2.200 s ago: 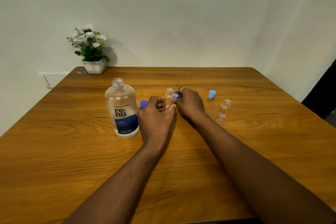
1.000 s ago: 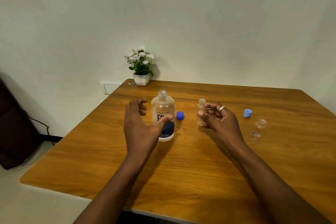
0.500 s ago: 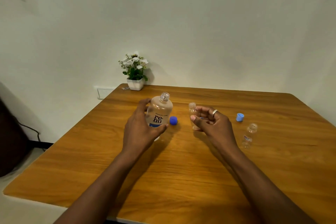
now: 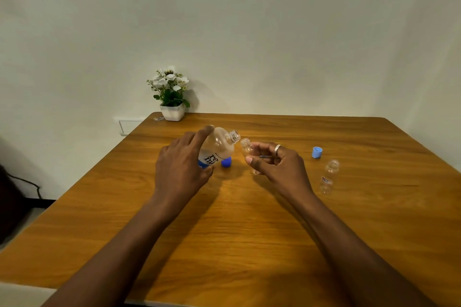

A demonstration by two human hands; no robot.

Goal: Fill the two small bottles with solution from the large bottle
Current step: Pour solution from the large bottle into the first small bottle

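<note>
My left hand grips the large clear bottle with the blue label. The bottle is lifted and tilted to the right, and its open neck nearly touches the mouth of a small clear bottle. My right hand holds that small bottle a little above the wooden table, leaning toward the large one. A second small bottle stands uncapped on the table to the right. No liquid stream is visible between the two mouths.
A dark blue cap lies under the large bottle. A light blue cap sits right of my right hand. A white pot of flowers stands at the table's far left corner by the wall.
My left hand closed around the large bottle, lifted it and tipped its neck right toward the small bottle. My right hand kept the small bottle and leaned it toward the large one.
</note>
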